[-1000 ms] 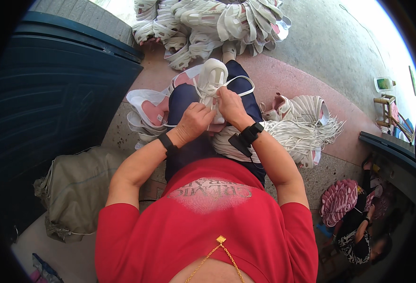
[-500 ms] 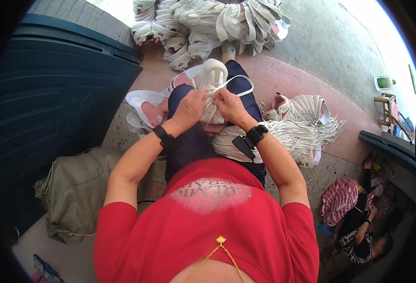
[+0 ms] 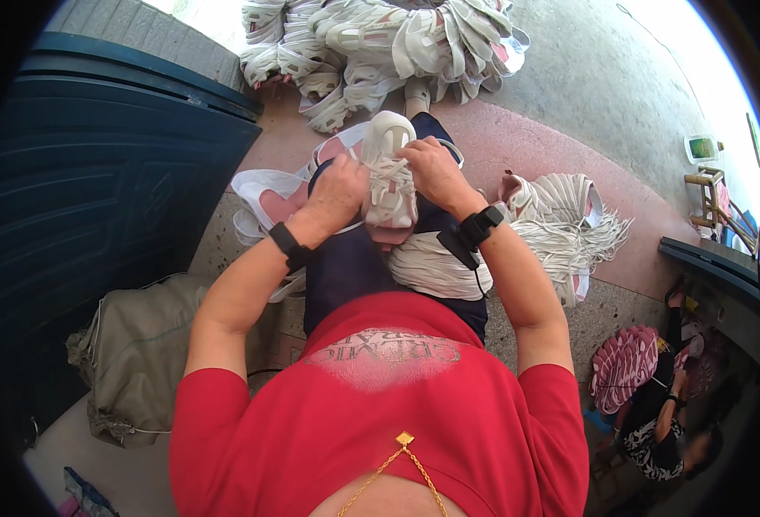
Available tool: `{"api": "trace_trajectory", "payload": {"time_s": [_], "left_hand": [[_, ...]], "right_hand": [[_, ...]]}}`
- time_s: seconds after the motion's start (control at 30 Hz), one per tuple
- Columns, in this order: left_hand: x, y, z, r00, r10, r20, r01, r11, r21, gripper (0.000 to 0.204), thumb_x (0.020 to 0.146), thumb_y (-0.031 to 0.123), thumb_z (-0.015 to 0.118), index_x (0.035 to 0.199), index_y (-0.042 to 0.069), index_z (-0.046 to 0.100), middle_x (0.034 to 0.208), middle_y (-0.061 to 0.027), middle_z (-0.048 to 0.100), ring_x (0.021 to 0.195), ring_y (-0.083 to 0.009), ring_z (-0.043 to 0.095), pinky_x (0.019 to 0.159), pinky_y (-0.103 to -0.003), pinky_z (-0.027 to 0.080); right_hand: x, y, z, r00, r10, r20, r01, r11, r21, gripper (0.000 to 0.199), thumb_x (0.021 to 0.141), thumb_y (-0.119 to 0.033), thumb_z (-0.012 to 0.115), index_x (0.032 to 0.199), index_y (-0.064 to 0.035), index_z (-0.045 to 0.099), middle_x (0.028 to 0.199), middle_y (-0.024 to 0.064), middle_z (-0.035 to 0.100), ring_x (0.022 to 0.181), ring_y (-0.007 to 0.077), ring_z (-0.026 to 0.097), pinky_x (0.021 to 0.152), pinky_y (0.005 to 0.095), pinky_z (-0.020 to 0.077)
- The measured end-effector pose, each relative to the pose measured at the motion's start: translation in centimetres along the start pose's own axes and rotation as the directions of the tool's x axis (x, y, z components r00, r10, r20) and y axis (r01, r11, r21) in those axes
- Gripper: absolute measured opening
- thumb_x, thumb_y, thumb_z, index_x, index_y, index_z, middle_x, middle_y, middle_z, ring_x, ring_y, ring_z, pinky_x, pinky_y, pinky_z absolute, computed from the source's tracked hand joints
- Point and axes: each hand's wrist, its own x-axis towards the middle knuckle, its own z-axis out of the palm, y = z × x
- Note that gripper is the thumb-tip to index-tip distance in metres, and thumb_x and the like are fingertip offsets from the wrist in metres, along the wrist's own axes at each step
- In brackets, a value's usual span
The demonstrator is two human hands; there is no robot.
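Pinkish flooring [image 3: 561, 151] meets grey concrete [image 3: 604, 95] in the head view I monitor remotely, with a dark blue panelled door [image 3: 113, 164] along the left. At centre, a white-and-pink sneaker upper [image 3: 387, 131] rests on the wearer's navy trousers [image 3: 345, 267], between the thighs, toe pointing away; this placement probably steadies it and leaves both hands access to the lacing rows. Right hand [image 3: 439, 177]: thumb and forefinger appear pinched on the white shoelace [image 3: 391, 168] at the upper's right edge. Left hand [image 3: 340, 188]: fingers curled beside the opposite edge; blur prevents me from telling whether they grip anything. Hands set on opposite sides would, I judge, balance any pull across the upper. A white lace bundle [image 3: 440, 265] lies over the right thigh, presumably for easy reach. Stacked uppers [image 3: 272, 191] sit by the left knee, a nested row of uppers [image 3: 561, 196] lies to the right, and a large pile of uppers [image 3: 371, 39] stands beyond the feet; nesting likely saves floor room. Lower left, I note an olive sack [image 3: 143, 353]; lower right, a seated co-worker [image 3: 656, 439] beside pink pieces [image 3: 624, 369].
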Motion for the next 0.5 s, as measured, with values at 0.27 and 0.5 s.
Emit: {"api": "trace_trajectory", "payload": {"time_s": [0.27, 0.5], "left_hand": [[-3.8, -3.7, -4.9, 0.996, -0.079, -0.043, 0.082, 0.994, 0.07, 0.008, 0.079, 0.006, 0.061, 0.085, 0.001, 0.058, 0.086, -0.0159, 0.055, 0.086, -0.0351, 0.055, 0.074, -0.045, 0.048], [-3.2, -4.0, -5.1, 0.906, -0.198, -0.373, 0.258, 0.959, 0.118, 0.009, 0.087, 0.006, 0.058, 0.095, 0.002, 0.058, 0.087, -0.0167, 0.058, 0.085, -0.0364, 0.056, 0.075, -0.046, 0.047]], "right_hand": [[2.7, -0.2, -0.5, 0.934, -0.269, 0.234, 0.319, 0.923, -0.213, 0.007, 0.078, -0.009, 0.065, 0.083, -0.007, 0.06, 0.083, 0.0073, 0.063, 0.091, 0.0253, 0.061, 0.087, 0.0387, 0.0438], [2.3, -0.9, -1.6, 0.916, 0.007, 0.4, 0.196, 0.864, -0.463, 0.004, 0.084, -0.011, 0.061, 0.087, -0.0088, 0.059, 0.079, 0.0083, 0.07, 0.085, 0.0265, 0.068, 0.084, 0.0427, 0.0438]]}}
